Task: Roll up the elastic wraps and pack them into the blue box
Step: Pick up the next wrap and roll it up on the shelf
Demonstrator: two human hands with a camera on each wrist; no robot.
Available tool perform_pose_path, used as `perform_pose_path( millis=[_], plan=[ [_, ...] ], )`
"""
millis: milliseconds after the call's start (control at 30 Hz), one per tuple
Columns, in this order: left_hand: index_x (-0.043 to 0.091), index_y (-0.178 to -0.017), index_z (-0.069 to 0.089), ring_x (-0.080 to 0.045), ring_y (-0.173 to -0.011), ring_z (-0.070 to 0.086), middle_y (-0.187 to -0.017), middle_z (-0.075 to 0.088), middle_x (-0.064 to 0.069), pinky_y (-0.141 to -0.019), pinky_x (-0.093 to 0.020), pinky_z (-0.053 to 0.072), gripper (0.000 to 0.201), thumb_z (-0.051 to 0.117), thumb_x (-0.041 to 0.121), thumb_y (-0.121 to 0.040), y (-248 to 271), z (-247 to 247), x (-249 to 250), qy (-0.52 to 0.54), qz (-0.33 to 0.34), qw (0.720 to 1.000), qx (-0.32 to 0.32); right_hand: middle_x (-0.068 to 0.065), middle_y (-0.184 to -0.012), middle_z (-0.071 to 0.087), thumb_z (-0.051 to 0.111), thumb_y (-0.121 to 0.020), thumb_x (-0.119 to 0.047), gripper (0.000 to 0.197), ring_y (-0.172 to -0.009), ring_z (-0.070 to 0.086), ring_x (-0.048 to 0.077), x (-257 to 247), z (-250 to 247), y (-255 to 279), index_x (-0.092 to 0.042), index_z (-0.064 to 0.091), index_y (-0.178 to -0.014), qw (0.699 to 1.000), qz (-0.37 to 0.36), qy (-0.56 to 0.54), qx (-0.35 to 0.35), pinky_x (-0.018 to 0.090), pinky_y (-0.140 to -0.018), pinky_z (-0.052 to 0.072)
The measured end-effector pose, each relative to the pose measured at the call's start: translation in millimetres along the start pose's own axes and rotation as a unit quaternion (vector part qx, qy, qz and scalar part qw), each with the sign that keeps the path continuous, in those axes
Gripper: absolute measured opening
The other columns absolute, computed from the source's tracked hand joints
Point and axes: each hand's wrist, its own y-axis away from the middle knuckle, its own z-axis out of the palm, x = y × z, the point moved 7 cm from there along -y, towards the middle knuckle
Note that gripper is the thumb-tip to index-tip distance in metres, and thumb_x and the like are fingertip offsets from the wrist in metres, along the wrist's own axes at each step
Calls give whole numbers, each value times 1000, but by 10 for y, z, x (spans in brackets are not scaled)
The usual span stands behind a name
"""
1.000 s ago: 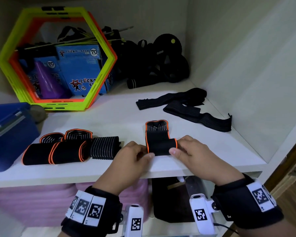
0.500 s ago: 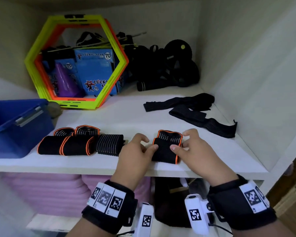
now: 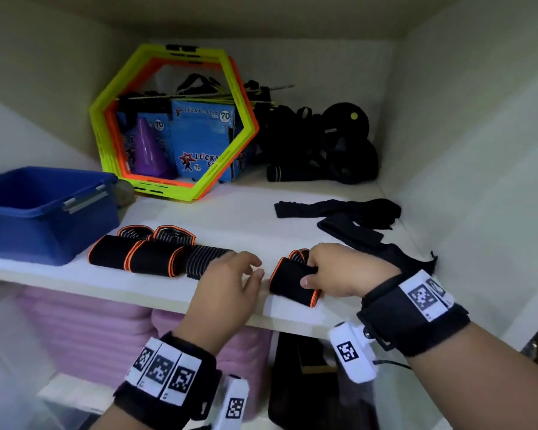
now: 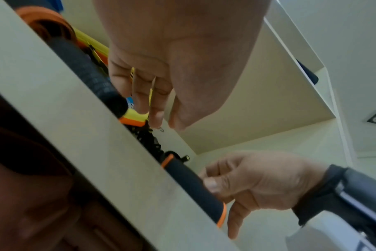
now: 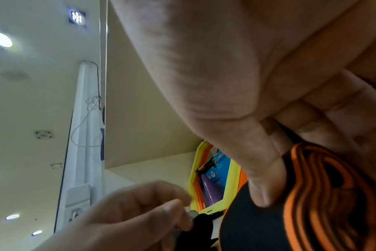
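A rolled black wrap with orange edging [image 3: 289, 282] lies near the shelf's front edge. My right hand [image 3: 333, 274] grips it, thumb on the front and fingers over the back; the right wrist view shows the roll's orange spiral end [image 5: 324, 195] under my thumb. My left hand [image 3: 230, 280] hovers just left of it with loosely curled fingers, holding nothing. Three more rolled wraps [image 3: 149, 256] lie in a row to the left. The blue box [image 3: 41, 212] stands open at the far left. Unrolled black wraps [image 3: 354, 218] lie at the right.
A yellow and orange hexagon frame [image 3: 174, 119] with blue packets and a purple cone stands at the back. Black gear [image 3: 323, 144] is piled at the back right. The cabinet's right wall is close. Pink items sit on the shelf below.
The wrap has gone from half rolled to a full roll. My left hand has let go and drawn slightly left; my right hand now holds the roll alone.
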Motion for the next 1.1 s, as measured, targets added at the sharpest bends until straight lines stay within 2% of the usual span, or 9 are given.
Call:
perform_pose_path(
  millis=[100,200,333,433,600,767,867,1000,1100],
  plan=[
    [20,-98,72,-18,-84,60,-91,64,5,-77,-34,49,10,69,17,-89,-22,-447,-292,-12,-9,999,52,3,-68,62,68,-88,-37,32,-54,55,18,-87,-114,-302,-9,69,-102,999,24,25,-16,27,-52,45],
    [18,-97,73,-23,-88,61,-93,63,3,-81,-37,50,12,71,11,-87,-82,-935,-732,-34,-47,993,98,14,-80,72,71,-89,-31,32,-61,70,26,-205,-196,-627,-7,63,-109,997,43,-60,-31,40,-62,62],
    [21,-102,73,-28,-92,60,-98,64,0,-84,-41,51,16,66,22,-88,-81,-1409,-1404,-80,-108,985,110,9,-74,64,70,-92,-13,12,-41,62,12,-522,-416,-1021,-13,59,-96,981,39,-190,7,20,-42,48],
    [22,-108,74,-30,-91,60,-105,66,-1,-84,-43,53,38,53,40,-84,-20,-1502,-1814,-114,-138,982,66,16,-78,65,70,-92,-12,13,-51,61,25,-966,-573,-1403,-12,57,-97,976,0,-217,30,33,-56,53],
    [34,-125,69,-21,-96,57,-117,63,7,-82,-40,56,47,49,49,-85,16,-1408,-2108,-151,-76,985,-44,18,-84,72,72,-91,-13,15,-62,68,29,-1920,-621,-1981,-8,61,-100,973,-58,-223,9,44,-77,61],
    [41,-119,66,-19,-89,54,-111,60,10,-71,-39,55,41,54,48,-80,-48,-1409,-2185,-162,-58,983,-70,5,-69,70,72,-88,-14,11,-53,67,15,-2495,-395,-2415,-7,65,-84,990,-70,-111,-46,22,-52,54],
    [42,-119,62,-20,-89,57,-110,59,10,-67,-40,57,42,55,49,-77,-65,-1407,-2223,-159,-44,983,-81,2,-62,63,71,-91,-33,29,-57,56,18,-2668,-316,-2540,-8,64,-78,997,-55,22,-45,25,-52,41],
    [42,-122,57,-18,-88,55,-110,57,11,-67,-39,57,49,56,51,-74,-94,-1394,-2317,-166,-36,980,-99,5,-81,74,67,-93,-36,32,-45,59,8,-2738,-208,-2592,-5,72,-99,994,-39,42,-90,24,-56,44],
    [46,-133,50,-15,-103,46,-121,49,16,-87,-36,49,52,51,56,-82,-148,-1378,-2301,-182,-42,971,-148,13,-108,76,63,-97,-32,37,-73,67,17,-2740,-204,-2561,-2,68,-118,991,-55,18,-124,28,-66,53]
  ],
)
